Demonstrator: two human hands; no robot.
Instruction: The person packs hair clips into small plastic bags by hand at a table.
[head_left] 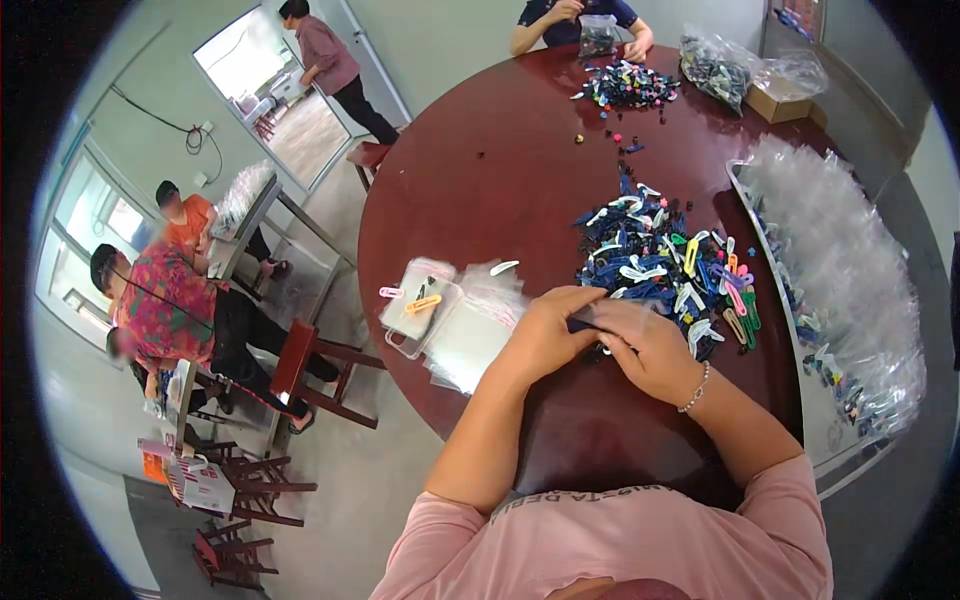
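Observation:
My left hand (552, 332) and my right hand (650, 352) meet at the near edge of a pile of hair clips (625, 255). Both are closed around a small clear plastic bag (655, 306), whose see-through edge shows above the right fingers. Something dark blue shows between the hands; its shape is mostly hidden. Left of my left hand lies a fanned stack of clear bags (470, 340). Beside it, a clear case (408, 325) carries a pink clip (391, 293) and an orange clip (423, 304). One white clip (504, 267) rests on the stack's top edge.
Across the round table (450, 190), another person's hands (636, 50) are near a second pile of small pieces (630, 88). A tray of filled bags (835, 270) runs along the right. A large bag (715, 68) and cardboard box (778, 105) stand behind. Stools (295, 360) and other people are left.

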